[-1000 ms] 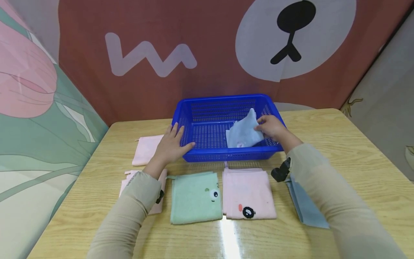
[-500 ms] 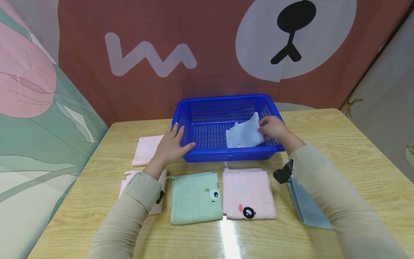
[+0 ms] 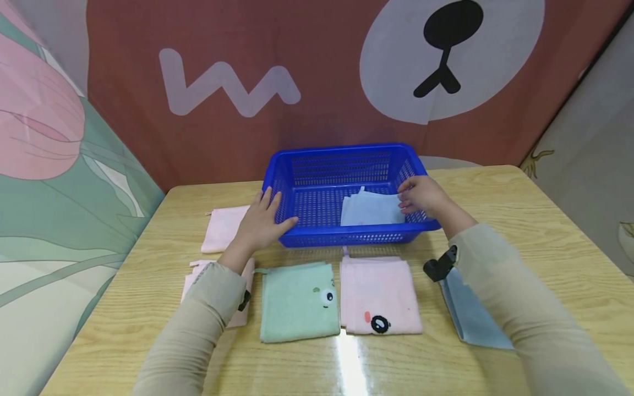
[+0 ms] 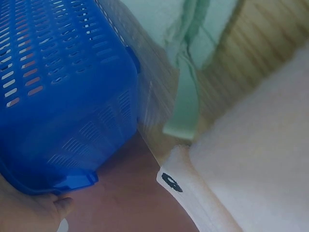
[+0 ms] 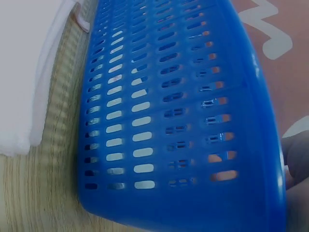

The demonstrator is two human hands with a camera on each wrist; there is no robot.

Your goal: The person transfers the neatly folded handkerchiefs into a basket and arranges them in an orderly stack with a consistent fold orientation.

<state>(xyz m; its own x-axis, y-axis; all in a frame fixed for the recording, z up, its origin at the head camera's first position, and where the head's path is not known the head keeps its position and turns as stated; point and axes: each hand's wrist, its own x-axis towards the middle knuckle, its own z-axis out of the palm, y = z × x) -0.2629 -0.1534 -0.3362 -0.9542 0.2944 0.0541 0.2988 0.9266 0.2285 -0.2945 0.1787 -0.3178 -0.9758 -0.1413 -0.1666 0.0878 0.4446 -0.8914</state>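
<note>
In the head view a blue plastic basket (image 3: 346,237) stands at the back of the table. My left hand (image 3: 260,223) rests on its left rim with fingers spread. Inside, at the right front, a folded light blue towel (image 3: 372,210) lies flat. Over the basket's right side, my right hand (image 3: 425,197) has its loosely bent fingertips right at the towel's right edge. The left wrist view shows the basket's outer wall (image 4: 96,116) with part of my left hand (image 4: 29,208) under the rim. In the right wrist view, the basket wall (image 5: 159,121) mostly hides my right hand.
In front of the basket lie a folded green towel (image 3: 299,302) and a pink towel (image 3: 381,297). Two more pink towels, one farther back (image 3: 223,228), lie at left, partly behind my left arm. A darker blue towel (image 3: 470,313) lies under my right forearm.
The raised corner of the light blue towel has come down and the towel now lies flat. My right hand has let go and shifted slightly right. My left hand has stayed put.
</note>
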